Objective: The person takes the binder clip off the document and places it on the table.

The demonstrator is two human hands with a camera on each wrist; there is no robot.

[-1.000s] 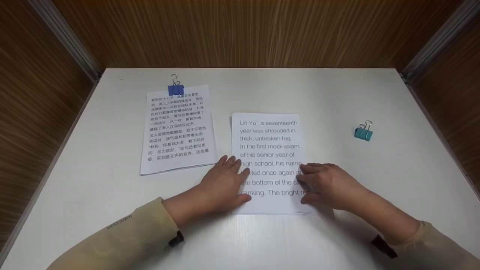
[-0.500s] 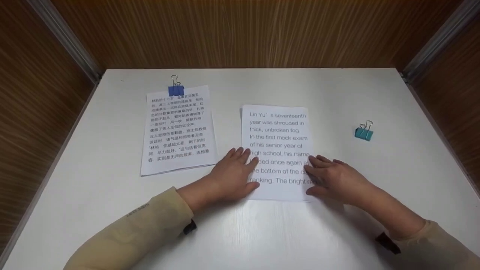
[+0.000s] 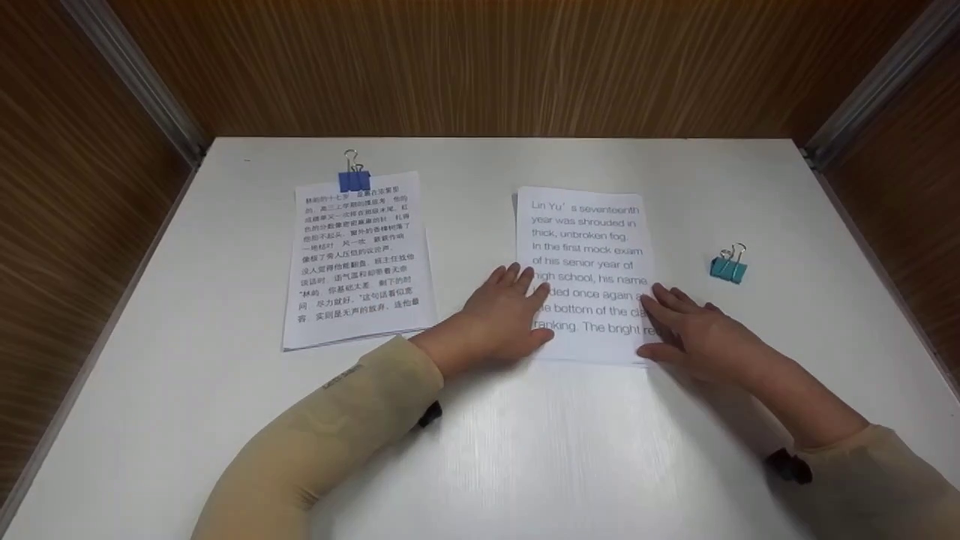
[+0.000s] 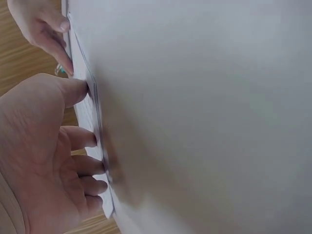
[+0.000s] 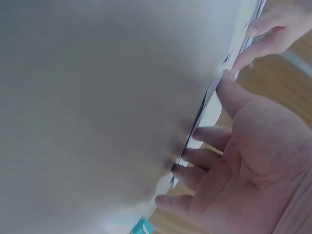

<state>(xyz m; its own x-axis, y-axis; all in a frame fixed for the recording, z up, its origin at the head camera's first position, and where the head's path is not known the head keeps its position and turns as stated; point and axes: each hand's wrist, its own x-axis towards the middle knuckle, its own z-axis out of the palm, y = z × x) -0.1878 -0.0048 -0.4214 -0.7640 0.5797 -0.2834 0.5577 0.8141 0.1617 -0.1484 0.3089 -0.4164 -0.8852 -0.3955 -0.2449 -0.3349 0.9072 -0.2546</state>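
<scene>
Where the white table (image 3: 525,450) meets the wood-panelled walls (image 3: 495,67), the items stand as follows; one stack of sheets printed in English (image 3: 589,255), lying flat right of centre, its long edges running near to far; the left hand (image 3: 504,315), fingers straight and close together, set against the stack's left edge near the near corner, thumb along the near left corner; the right hand (image 3: 701,337), fingers straight and slightly spread, set against the stack's right edge, fingertips overlapping the last printed lines; neither hand curls round anything, both lie flat on the table and press the paper from either side. In the left wrist view, the left hand (image 4: 44,156) shows its fingertips (image 4: 90,141) touching the thin edge of the stack (image 4: 95,131); in the right wrist view, the right hand (image 5: 243,161) shows its fingertips (image 5: 200,134) likewise against the paper's edge (image 5: 195,131); a teal corner shows at the bottom of that view, too little to tell more. One teal binder clip (image 3: 727,264), loose on the table, right of the stack and near it, apart from both hands; one stack of sheets printed in Chinese (image 3: 356,262), on the left, well apart from the hands, held at its far edge by a blue binder clip (image 3: 353,176); beige sleeves (image 3: 330,427) cover both forearms.
</scene>
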